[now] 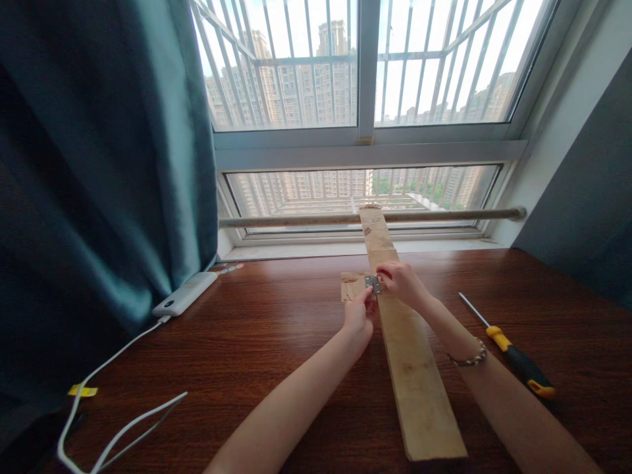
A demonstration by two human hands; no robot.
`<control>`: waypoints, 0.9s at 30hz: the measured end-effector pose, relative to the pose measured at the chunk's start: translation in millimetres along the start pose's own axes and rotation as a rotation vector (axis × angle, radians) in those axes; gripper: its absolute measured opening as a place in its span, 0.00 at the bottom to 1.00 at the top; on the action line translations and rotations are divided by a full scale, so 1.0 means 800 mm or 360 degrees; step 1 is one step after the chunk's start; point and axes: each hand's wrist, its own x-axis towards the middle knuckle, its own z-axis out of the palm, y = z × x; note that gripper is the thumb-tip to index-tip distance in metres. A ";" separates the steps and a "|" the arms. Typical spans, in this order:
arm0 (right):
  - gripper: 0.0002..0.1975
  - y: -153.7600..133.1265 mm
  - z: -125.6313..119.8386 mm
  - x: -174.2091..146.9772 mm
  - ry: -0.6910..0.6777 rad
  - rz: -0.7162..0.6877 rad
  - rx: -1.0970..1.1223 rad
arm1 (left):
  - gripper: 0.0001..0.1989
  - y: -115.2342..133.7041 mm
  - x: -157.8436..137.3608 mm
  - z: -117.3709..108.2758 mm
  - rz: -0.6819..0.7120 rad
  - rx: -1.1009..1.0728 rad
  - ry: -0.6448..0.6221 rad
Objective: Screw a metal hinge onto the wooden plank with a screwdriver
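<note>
A small metal hinge with screw holes lies across the seam between a long wooden board and a short wooden block at its left side. My left hand is closed at the hinge's lower edge, its fingertips pressing there; its other fingers are partly hidden. From the right, my right hand rests over the board, thumb and finger pinched together at the hinge's upper right corner. Whatever sits in that pinch is too small to make out. A screwdriver with a yellow and black handle lies right of my right forearm.
The dark wooden tabletop meets a window with a horizontal rail behind the board's far end. At left, a white power bank with a white cable lies beside a blue curtain.
</note>
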 end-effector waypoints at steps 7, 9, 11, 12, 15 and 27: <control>0.09 -0.008 0.000 -0.001 -0.0046 0.0025 -0.0078 | 0.06 -0.002 -0.003 0.000 0.0034 -0.0011 0.0028; 0.09 -0.012 0.002 -0.001 -0.0080 0.0021 -0.0121 | 0.07 -0.003 -0.001 -0.001 0.0037 -0.0026 0.0034; 0.09 -0.014 0.002 -0.002 -0.0106 0.0014 -0.0152 | 0.07 -0.005 0.000 -0.003 0.0035 -0.0032 0.0046; 0.09 -0.015 0.001 -0.002 -0.0116 0.0012 -0.0157 | 0.07 -0.006 0.001 -0.003 0.0035 -0.0026 0.0053; 0.09 -0.019 -0.006 -0.003 -0.0164 0.0024 -0.0182 | 0.06 -0.009 -0.003 -0.005 0.0044 0.0020 0.0078; 0.07 -0.024 -0.023 -0.006 -0.0254 0.0181 -0.0320 | 0.10 -0.012 -0.010 -0.004 0.0228 0.0197 0.0216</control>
